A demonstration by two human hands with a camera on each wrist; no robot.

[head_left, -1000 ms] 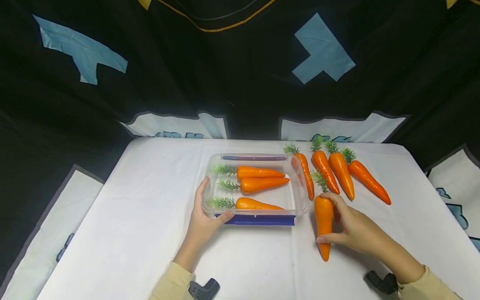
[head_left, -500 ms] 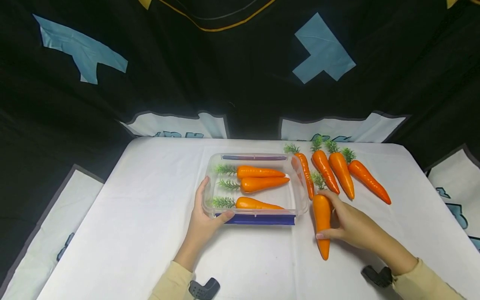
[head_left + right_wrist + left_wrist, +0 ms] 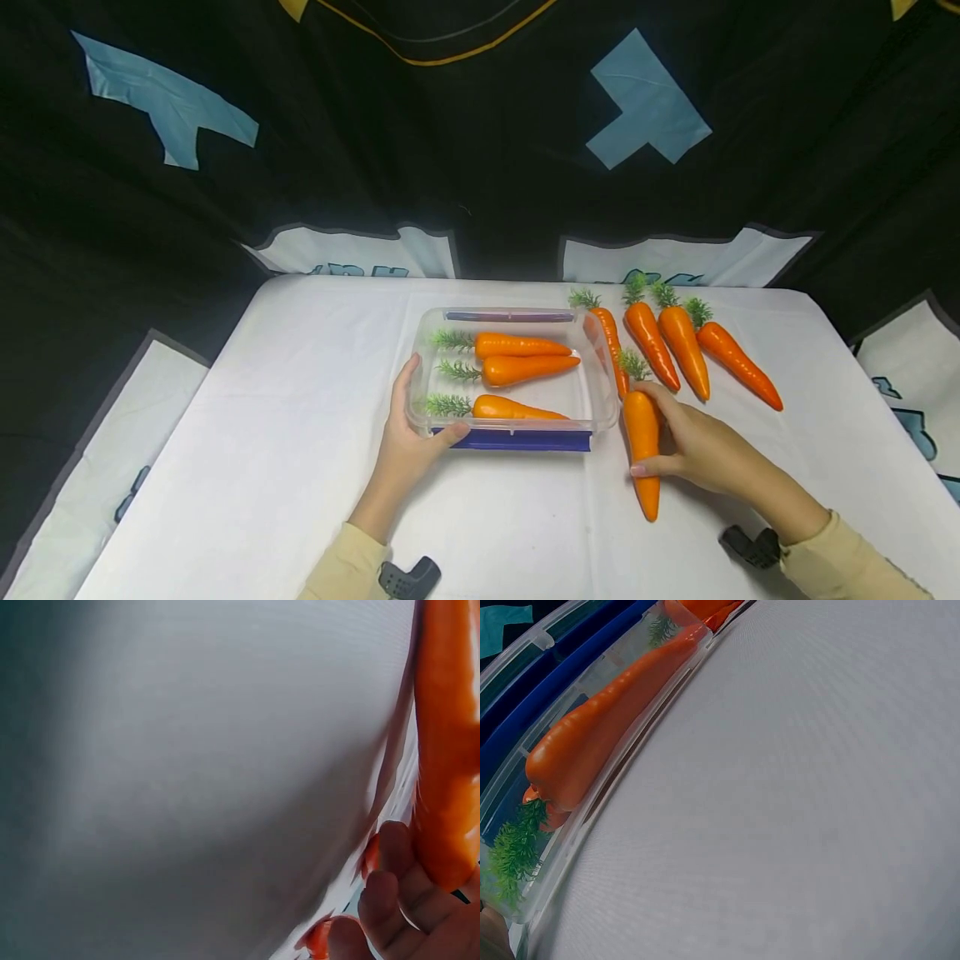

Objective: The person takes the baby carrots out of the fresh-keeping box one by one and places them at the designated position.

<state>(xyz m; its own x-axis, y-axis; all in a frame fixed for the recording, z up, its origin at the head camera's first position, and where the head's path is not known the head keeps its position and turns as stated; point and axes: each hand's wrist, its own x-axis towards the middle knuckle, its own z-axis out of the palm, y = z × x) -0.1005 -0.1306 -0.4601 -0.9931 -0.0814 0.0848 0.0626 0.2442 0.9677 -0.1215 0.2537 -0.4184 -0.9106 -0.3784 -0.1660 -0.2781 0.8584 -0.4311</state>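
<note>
Right hand (image 3: 701, 442): fingers grip single carrot (image 3: 642, 433). Left hand (image 3: 405, 450): fingers hold box (image 3: 517, 440); three carrots (image 3: 528, 369) inside, right of fingers.

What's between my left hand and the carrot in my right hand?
From your left hand: the clear box it grips, with three carrots inside, then a strip of white cloth before the held carrot. The head view shows it.

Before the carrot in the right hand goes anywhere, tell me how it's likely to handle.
The carrot is probably stiff: no bend shows where the right hand grips it. Its glossy surface may prove slippery. Let go on the table, it would likely roll in an arc, since its body is rounded and tapers.
</note>
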